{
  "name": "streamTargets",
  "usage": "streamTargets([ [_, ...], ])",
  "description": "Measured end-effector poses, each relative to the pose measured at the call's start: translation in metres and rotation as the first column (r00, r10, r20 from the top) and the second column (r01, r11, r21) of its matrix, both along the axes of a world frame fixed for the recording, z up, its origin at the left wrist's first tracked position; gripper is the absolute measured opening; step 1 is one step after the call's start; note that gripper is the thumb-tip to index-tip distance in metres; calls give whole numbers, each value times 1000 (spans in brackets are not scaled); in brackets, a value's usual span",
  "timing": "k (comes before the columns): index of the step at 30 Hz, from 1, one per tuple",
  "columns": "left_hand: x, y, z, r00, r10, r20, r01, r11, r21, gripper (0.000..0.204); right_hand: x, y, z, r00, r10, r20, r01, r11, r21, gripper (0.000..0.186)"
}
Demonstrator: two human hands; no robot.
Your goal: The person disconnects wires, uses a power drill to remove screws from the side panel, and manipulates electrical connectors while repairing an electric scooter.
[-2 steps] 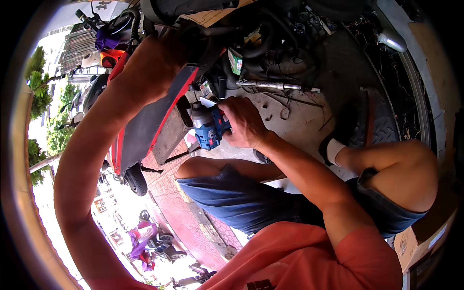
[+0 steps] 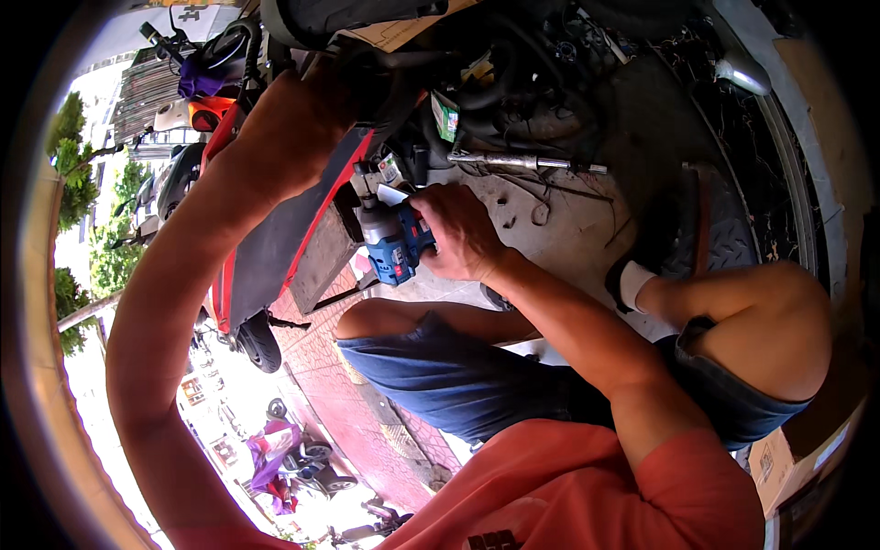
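My right hand (image 2: 458,232) is closed round the handle of a blue cordless impact driver (image 2: 390,240). The driver's grey nose and bit point up and away, toward the underside of a red and black scooter (image 2: 284,229). My left arm reaches up along the left side, and my left hand (image 2: 307,105) rests at the upper end of the scooter's body. Shadow and dark parts hide its fingers. Beside the driver's tip lies a small box with a pale label (image 2: 390,171).
A long silver metal tube (image 2: 527,162) lies on the floor beyond my right hand, near a thin dark rod. Dark hoses and parts crowd the far side. A green and white box (image 2: 445,116) stands among them. A cardboard box (image 2: 775,467) is at my lower right.
Almost nothing differs. The view and my left arm have shifted very slightly, and the driver stays in my right hand at nearly the same place.
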State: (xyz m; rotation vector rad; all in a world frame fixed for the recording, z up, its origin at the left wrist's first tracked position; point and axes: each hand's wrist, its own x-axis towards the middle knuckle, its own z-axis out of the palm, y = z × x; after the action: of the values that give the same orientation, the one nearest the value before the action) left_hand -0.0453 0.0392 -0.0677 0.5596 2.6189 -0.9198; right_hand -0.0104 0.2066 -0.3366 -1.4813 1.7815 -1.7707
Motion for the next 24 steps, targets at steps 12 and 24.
streamTargets([
  [12, -24, -7, -20, 862, 469, 192, -445, 882, -157, 44, 10, -20, -14, 998, -17, 62, 10, 993, 114, 78],
  [24, -39, -21, -10, 754, 580, 309, -558, 813, -166, 48, -18, -32, -26, 1000, -16, -7, 16, 998, 66, 73],
])
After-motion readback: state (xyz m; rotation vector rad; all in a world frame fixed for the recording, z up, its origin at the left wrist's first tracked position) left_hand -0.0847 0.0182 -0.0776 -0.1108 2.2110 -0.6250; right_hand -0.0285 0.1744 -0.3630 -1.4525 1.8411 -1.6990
